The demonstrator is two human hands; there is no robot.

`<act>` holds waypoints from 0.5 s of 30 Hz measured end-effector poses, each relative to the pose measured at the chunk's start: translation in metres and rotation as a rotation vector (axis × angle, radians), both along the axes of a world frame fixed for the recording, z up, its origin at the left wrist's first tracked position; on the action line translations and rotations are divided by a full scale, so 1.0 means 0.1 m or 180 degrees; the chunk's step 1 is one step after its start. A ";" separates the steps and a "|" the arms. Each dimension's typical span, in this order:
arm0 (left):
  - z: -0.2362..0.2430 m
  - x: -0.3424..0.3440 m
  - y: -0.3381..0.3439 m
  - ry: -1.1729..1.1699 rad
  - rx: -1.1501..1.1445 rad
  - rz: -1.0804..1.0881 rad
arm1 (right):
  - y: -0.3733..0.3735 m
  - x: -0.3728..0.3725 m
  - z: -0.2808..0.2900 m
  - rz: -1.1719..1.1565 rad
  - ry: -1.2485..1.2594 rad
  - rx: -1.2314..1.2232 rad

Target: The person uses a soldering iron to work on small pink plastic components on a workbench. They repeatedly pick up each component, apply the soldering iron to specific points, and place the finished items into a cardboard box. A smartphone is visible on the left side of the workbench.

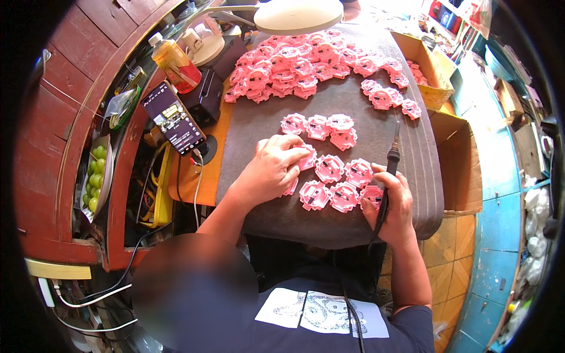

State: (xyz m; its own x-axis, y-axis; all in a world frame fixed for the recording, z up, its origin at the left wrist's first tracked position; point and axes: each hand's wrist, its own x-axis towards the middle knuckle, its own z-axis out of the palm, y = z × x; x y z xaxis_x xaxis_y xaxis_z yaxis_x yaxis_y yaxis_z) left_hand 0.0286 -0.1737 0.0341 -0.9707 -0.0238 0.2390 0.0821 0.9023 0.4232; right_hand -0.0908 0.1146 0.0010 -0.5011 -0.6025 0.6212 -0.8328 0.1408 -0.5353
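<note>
My left hand [272,167] is closed on a pink plastic part [307,160] lying at the left end of a row, its fingertips on the part. Another pink piece peeks out below that hand. In my right hand [395,206] is a soldering iron [394,154], its dark handle between the fingers and its tip pointing away from me. The thumb of that hand is at a pink part [371,193] at the right end of the near row. Between the hands lie several pink parts [344,196] with small dark pieces in their middles.
A heap of pink parts [288,62] covers the far side of the dark tabletop [247,126], under a lamp [298,15]. A phone [172,117], a bottle [175,62] and a plate of green fruit [106,179] are on the left. Cardboard boxes [456,159] stand right.
</note>
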 end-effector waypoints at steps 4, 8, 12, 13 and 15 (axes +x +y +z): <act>-0.01 0.09 0.01 0.0135 -0.0005 -0.0031 | -0.02 0.00 -0.01 0.0048 -0.0026 -0.0017; 0.00 0.16 -0.14 0.0744 0.0218 0.0280 | -0.01 0.01 -0.03 0.0003 0.0014 -0.0022; -0.04 0.49 -0.21 0.0927 0.0377 0.0962 | 0.00 0.01 -0.05 -0.0030 0.0039 0.0002; -0.04 0.55 -0.18 0.0870 0.0380 0.0907 | -0.01 0.02 -0.04 -0.0013 0.0057 0.0024; -0.03 0.64 -0.09 0.0753 0.0391 0.0793 | -0.02 0.03 -0.04 0.0000 0.0044 0.0029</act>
